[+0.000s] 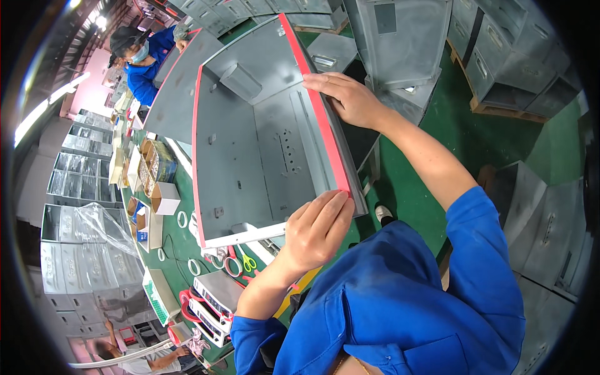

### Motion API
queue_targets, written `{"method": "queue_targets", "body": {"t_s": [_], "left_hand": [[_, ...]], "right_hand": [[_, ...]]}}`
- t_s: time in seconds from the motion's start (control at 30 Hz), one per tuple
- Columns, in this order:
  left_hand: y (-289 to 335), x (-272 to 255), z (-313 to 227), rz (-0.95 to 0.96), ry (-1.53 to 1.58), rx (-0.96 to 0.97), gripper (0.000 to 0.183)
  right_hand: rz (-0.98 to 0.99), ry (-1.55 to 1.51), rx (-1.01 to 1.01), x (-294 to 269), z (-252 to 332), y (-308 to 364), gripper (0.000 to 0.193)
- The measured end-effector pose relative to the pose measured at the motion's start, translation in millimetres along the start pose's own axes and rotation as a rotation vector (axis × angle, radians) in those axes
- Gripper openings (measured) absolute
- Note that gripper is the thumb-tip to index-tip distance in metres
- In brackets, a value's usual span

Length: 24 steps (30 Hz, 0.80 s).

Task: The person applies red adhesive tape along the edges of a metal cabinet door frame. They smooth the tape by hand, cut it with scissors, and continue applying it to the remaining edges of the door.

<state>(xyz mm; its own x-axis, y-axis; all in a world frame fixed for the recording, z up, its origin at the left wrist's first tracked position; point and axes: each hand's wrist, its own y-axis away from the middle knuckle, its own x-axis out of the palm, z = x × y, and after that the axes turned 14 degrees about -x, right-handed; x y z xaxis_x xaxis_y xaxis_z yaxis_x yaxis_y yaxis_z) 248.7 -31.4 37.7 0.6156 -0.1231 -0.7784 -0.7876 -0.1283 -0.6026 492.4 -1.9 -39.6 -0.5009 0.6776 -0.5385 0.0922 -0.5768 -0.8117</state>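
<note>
Holding a grey metal box (228, 144) at the centre, open side toward the head, close in front of the body and partly over the counter (170, 247). Clasping its right edge with the right hand (350, 103), fingers narrow and laid over a red strip (324, 125), thumb low by the outer side. Touching the same strip at the near right corner with the left hand (315, 231), fingertips bunched together; impossible to tell whether pinching or only pressing. Red along the left edge as well, pale along the near one. Room on the right, over green floor (437, 169) stretching from the box to stacked grey cabinets (512, 69). Tighter on the left, with a red-edged grey panel (178, 94) just beyond the box, and cartons (165, 199), white rings (194, 267), yellow-green scissors (248, 259) and a pale boxy device (215, 294) crowding toward its near left corner. Hidden: the underside of the box, its support and the left thumb. Partly covered by the panel at far left, a masked co-worker (140, 78) in blue; cut off at the lower left, another person (147, 364). Too small to make out, the cartons' contents.
</note>
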Motion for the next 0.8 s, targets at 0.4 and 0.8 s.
{"method": "queue_targets", "body": {"t_s": [0.4,0.8], "left_hand": [[2,-4,1,0.111,-0.132,0.122,0.030],[4,-2,3,0.118,-0.171,0.173,0.032]], "right_hand": [[-0.061,-0.015,0.050,-11,21,18,0.054],[-0.059,-0.065,0.313,-15,52,74,0.056]]}}
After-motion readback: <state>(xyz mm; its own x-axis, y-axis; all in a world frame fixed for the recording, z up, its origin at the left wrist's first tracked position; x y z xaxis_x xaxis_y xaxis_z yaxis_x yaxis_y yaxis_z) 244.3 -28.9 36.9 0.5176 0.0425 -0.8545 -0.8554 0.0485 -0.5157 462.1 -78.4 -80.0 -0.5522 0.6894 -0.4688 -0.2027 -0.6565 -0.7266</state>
